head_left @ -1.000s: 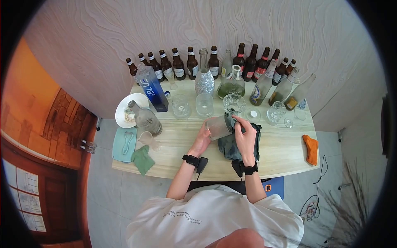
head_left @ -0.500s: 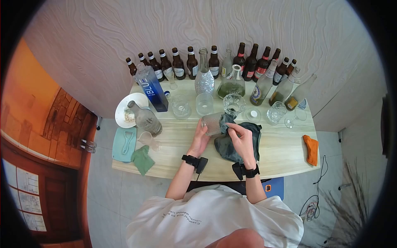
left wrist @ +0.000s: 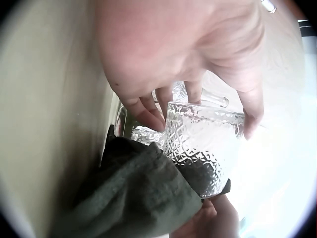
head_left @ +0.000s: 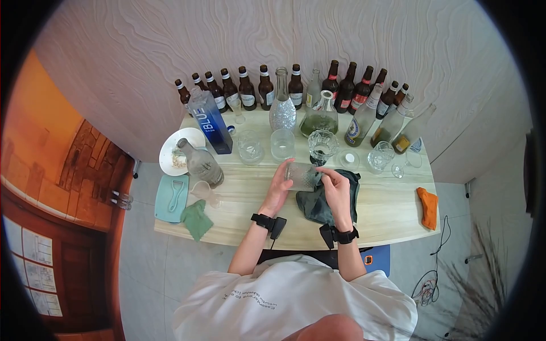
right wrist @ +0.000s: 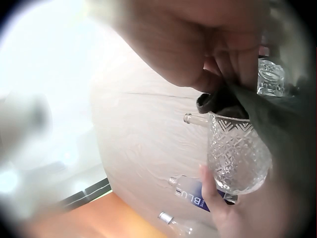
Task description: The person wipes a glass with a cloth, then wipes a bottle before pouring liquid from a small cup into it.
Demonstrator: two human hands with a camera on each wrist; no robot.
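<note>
A clear patterned glass [head_left: 301, 177] lies tilted sideways between the two hands above the table. My left hand [head_left: 277, 190] grips its left end, thumb and fingers on opposite sides, as the left wrist view also shows on the glass [left wrist: 200, 148]. At the other end my right hand [head_left: 336, 196] pinches a dark green cloth [head_left: 316, 206], part of which is tucked into the glass's mouth in the right wrist view, above the cut pattern [right wrist: 237, 153]. The rest of the cloth hangs down beneath the right hand. The right fingertips are partly hidden by cloth.
Behind the hands stand glasses [head_left: 282, 145], a glass bowl [head_left: 323, 144] and a sparkly bottle [head_left: 282, 111], with brown bottles [head_left: 246, 91] along the wall. A grey bottle [head_left: 203, 166], teal board [head_left: 170, 199] and green cloth [head_left: 197, 220] are at left; an orange cloth [head_left: 427, 208] lies right.
The glass has shifted slightly left, then back a little right, turning more level. The right hand's cloth has gone further into its mouth, and the left fingers have moved around its end.
</note>
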